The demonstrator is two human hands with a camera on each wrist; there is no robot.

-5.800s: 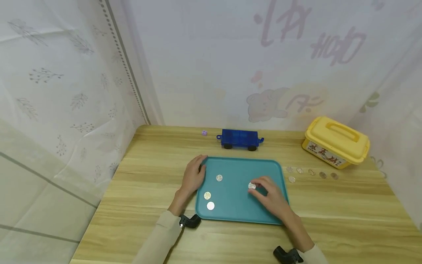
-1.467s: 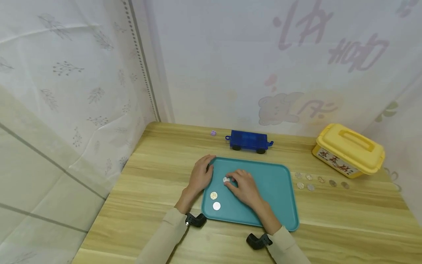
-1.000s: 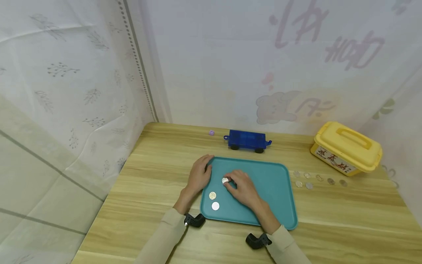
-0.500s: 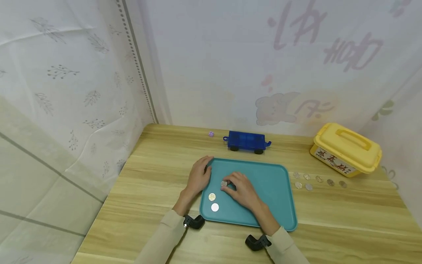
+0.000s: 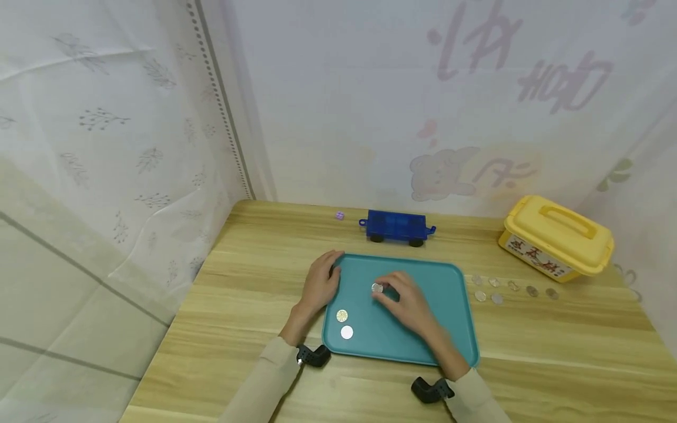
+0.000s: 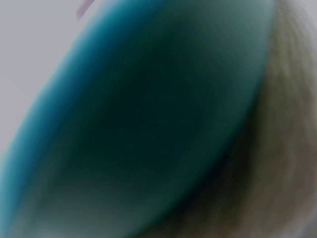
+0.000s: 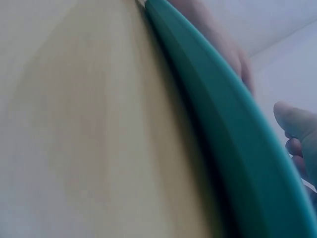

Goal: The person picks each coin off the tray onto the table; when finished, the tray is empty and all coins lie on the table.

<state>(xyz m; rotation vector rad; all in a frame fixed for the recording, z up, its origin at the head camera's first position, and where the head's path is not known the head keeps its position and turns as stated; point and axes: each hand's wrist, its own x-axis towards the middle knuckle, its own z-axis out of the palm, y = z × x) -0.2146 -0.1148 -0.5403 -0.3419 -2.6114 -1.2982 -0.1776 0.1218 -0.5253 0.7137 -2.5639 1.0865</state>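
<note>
A teal tray (image 5: pixel 391 341) lies on the wooden table in the head view. My right hand (image 5: pixel 409 299) is over it and pinches a silver coin (image 5: pixel 377 288) between thumb and fingers. A gold-toned coin (image 5: pixel 342 316) and a pale silver coin (image 5: pixel 347 332) lie in the tray's left part. At the tray's upper left corner, my left hand (image 5: pixel 319 285) rests on the rim with its fingers extended. The left wrist view is a blur of the teal tray wall (image 6: pixel 148 114). The right wrist view has the tray rim (image 7: pixel 233 119) and part of the right hand (image 7: pixel 299 129).
Right of the tray, several coins (image 5: pixel 496 299) lie on the table in two rows. A yellow lidded box (image 5: pixel 557 235) with a handle stands behind them. Beyond the tray are a blue toy wagon (image 5: pixel 396 225) and a small purple piece (image 5: pixel 340 215). Patterned cloth hangs behind.
Over the seconds, one more coin came to lie right of the tray, in the nearer row. My right hand took a coin from the tray's left side and has just moved rightward with it.
</note>
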